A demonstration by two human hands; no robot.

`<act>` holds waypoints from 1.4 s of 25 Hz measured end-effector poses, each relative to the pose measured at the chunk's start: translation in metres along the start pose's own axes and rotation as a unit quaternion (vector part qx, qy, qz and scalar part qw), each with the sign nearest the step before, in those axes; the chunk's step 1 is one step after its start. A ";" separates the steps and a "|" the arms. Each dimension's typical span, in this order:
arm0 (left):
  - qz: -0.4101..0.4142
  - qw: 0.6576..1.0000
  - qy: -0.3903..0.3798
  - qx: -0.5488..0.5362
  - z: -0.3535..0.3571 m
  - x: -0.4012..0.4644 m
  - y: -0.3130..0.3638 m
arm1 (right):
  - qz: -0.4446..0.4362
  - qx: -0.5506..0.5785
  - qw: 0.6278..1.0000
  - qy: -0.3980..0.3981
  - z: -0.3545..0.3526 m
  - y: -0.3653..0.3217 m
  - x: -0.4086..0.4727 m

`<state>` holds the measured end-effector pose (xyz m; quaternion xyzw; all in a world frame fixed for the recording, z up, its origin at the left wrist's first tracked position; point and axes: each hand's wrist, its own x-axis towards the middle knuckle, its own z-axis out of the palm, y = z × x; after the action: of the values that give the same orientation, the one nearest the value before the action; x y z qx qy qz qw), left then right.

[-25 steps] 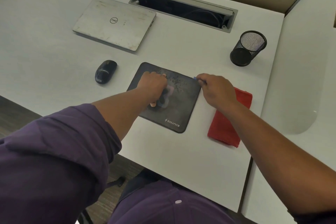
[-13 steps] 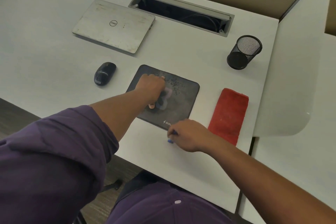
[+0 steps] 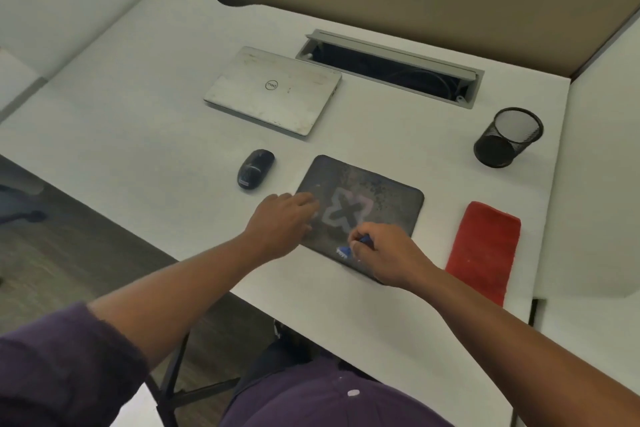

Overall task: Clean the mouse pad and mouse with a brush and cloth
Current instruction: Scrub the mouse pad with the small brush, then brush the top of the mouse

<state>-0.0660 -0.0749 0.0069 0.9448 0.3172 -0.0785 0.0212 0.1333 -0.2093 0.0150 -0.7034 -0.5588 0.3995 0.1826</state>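
Nearest, the right hand (image 3: 384, 255) is closed around a small blue brush (image 3: 349, 249), its bristles touching the near edge of the mouse pad (image 3: 391, 204). At about 10 o'clock from it, the left hand (image 3: 280, 224) lies flat on the pad's left edge with fingers loosely spread, holding nothing. The dark pad lies on the white desk (image 3: 138, 135), showing a pale cross-shaped mark in its middle and specks toward its far side. At 3 o'clock from the pad, apart from it, lies a folded red cloth (image 3: 485, 250). At 9 o'clock, just beside the pad, sits the black mouse (image 3: 255, 168). Farther off, a closed silver laptop (image 3: 273, 90) lies at 11 o'clock, a black mesh pen cup (image 3: 507, 137) stands at 2 o'clock, and an open cable tray (image 3: 388, 68) sits at 12 o'clock.
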 end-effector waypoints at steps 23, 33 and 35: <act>-0.093 0.977 -0.120 -0.149 0.054 -0.013 -0.243 | 0.047 0.061 0.966 0.247 0.070 -0.149 0.174; -0.047 0.983 -0.151 -0.093 0.045 0.002 -0.255 | 0.036 0.005 0.984 0.177 0.064 -0.159 0.189; -0.043 0.984 -0.144 -0.093 0.046 0.002 -0.255 | 0.027 -0.012 0.980 0.197 0.062 -0.165 0.195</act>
<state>-0.2238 0.1256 -0.0363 0.9029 0.3574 -0.1850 0.1507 -0.0091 0.0113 0.0235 -0.7850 -0.4976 0.2513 0.2701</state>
